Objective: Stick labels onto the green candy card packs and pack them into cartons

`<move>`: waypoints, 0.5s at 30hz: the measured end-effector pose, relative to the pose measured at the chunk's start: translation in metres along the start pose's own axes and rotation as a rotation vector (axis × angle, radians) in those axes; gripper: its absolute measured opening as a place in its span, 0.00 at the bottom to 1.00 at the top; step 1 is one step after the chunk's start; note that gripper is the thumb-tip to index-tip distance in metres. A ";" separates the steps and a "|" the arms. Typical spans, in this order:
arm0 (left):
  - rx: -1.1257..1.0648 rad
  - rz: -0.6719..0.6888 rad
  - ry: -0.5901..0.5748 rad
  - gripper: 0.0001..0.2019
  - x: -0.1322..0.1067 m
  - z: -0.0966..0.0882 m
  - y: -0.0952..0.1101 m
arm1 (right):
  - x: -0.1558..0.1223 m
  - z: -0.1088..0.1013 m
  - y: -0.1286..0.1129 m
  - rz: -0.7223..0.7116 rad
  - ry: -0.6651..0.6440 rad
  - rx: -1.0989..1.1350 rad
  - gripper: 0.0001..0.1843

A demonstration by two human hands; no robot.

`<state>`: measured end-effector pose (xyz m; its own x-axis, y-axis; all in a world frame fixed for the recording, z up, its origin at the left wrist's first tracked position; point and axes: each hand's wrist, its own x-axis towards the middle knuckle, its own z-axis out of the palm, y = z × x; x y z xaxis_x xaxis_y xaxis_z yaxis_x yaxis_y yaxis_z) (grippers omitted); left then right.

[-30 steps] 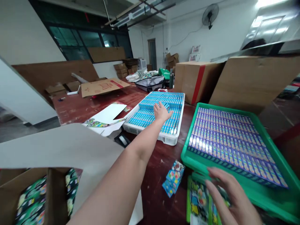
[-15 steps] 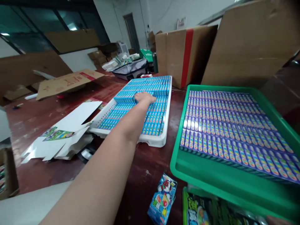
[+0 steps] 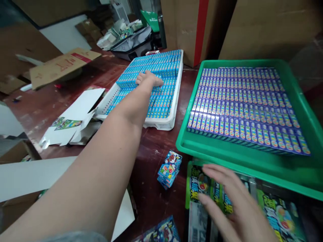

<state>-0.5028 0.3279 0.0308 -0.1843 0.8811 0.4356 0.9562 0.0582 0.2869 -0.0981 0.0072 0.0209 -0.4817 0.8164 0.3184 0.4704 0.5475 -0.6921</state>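
Observation:
My left arm stretches far out to a white tray [image 3: 161, 124] packed with rows of small blue boxes [image 3: 165, 64]. My left hand [image 3: 147, 79] lies on a raised row of them, thumb to the left and fingers curled down over the boxes. My right hand [image 3: 234, 205] rests near the bottom edge, fingers spread flat on a green printed display pack [image 3: 199, 183]. Just beyond it stands a green tray [image 3: 227, 158] filled with rows of small purple boxes [image 3: 247, 101]. A small stack of blue printed packets [image 3: 169, 168] lies on the dark red table between my arms.
Large cardboard cartons, one with red tape [image 3: 194, 27], stand behind the trays. Flat white card blanks [image 3: 75, 114] lie left of the white tray, and a flattened carton [image 3: 60, 65] farther back. An open brown box [image 3: 15, 154] is at the left edge.
The view has tilted down and nearer. My left hand shifted slightly left on the blue boxes and curled its fingers. My right hand, out of view half a second ago, is back on the green pack.

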 end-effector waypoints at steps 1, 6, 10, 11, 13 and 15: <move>-0.003 -0.081 0.008 0.39 -0.006 -0.006 0.006 | 0.005 0.004 -0.008 -0.043 -0.043 0.020 0.25; -0.009 -0.428 0.044 0.50 -0.049 -0.066 0.061 | -0.002 0.002 -0.022 -0.040 -0.090 0.122 0.26; -0.090 -0.258 0.110 0.49 -0.148 -0.144 0.132 | -0.021 -0.012 -0.009 0.030 0.001 0.089 0.21; -0.079 -0.176 0.138 0.50 -0.182 -0.161 0.152 | -0.023 -0.012 -0.006 -0.002 -0.012 0.031 0.21; -0.015 -0.080 0.174 0.54 -0.255 -0.186 0.189 | -0.025 -0.005 -0.003 -0.141 -0.135 -0.107 0.20; 0.057 -0.011 0.161 0.58 -0.321 -0.198 0.219 | -0.025 0.010 -0.003 -0.329 -0.332 -0.221 0.18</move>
<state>-0.2796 -0.0354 0.1227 -0.2242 0.7939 0.5652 0.9645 0.0978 0.2453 -0.0949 -0.0170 0.0083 -0.8226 0.5114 0.2487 0.3818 0.8208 -0.4249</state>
